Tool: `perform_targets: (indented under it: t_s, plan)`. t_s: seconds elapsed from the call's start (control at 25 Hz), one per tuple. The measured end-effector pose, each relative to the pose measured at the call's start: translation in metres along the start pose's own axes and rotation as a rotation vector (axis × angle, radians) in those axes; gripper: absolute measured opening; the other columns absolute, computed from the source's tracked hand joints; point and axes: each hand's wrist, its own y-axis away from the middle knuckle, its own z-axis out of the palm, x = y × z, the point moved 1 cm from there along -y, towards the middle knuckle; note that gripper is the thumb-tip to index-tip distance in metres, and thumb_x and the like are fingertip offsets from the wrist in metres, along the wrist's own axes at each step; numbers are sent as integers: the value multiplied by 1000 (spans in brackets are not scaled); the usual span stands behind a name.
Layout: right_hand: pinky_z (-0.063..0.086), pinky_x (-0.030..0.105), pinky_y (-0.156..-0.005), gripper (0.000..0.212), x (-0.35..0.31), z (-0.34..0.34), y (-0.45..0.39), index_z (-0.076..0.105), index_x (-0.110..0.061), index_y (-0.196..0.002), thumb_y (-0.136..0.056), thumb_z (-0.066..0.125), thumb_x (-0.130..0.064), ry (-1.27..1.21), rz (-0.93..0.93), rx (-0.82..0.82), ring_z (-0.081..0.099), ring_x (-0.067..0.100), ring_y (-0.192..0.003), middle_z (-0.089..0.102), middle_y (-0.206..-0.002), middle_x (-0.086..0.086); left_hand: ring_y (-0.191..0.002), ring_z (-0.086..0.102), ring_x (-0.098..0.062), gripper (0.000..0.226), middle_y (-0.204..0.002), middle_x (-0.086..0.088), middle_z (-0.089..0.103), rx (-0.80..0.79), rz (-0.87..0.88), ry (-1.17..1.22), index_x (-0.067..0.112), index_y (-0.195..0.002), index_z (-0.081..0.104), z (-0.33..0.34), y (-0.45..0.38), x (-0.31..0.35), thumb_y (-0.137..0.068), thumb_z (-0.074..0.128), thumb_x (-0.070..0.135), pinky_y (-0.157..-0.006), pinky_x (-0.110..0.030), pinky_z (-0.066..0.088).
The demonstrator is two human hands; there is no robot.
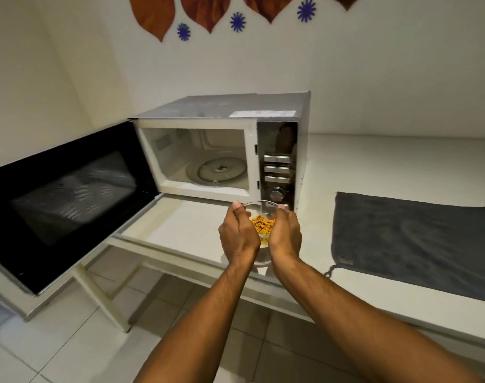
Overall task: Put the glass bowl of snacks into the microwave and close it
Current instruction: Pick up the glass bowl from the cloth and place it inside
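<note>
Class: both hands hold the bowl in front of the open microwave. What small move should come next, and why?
Probably carry the bowl forward and left onto the turntable: both hands, left and right, grip it, the door is open, and the cavity holds nothing else.

I see microwave [222, 150] on counter [374, 167], door [61, 200] swung out left. Glass bowl [260, 225] between both hands just before its opening; cloth [413, 241] lies right.
</note>
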Motion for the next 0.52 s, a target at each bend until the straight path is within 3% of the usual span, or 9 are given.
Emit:
perform_targets:
  t_s: [0.08, 0.28, 0.4, 0.52]
  plan:
    - [52, 46, -94, 43, -1, 24, 5, 62, -25, -116, -101, 34, -54, 5, -5, -64, 67, 25, -99, 70, -101, -1, -97, 67, -22, 62, -106, -6, 75, 33, -15, -1, 10, -115, 69, -18, -18, -7, -106, 19, 46, -77, -27, 40]
    - [50, 49, -101, 42, -17, 86, 5, 63, -23, -121, -98, 40, -51, -45, 32, -220, 66, 27, -108, 69, -118, 5, -101, 64, -27, 65, -105, -8, 73, 126, -15, -6, 11, -101, 70, -49, -77, -21, -104, 17, 49, -83, -33, 43]
    - [51, 48, -100, 42, -31, 121, -8, 62, -22, -121, -94, 45, -49, -101, 78, -249, 65, 28, -107, 68, -118, 5, -105, 65, -30, 71, -108, -10, 73, 143, -30, 17, 12, -106, 71, -52, -119, -24, -99, 14, 56, -92, -40, 49]
    - [53, 47, -97, 44, -42, 151, -26, 62, -21, -118, -89, 49, -52, -180, 82, -257, 66, 27, -103, 69, -114, 5, -111, 63, -32, 69, -116, -13, 71, 126, -45, 57, 11, -116, 66, -47, -155, -19, -101, 15, 54, -88, -35, 45]
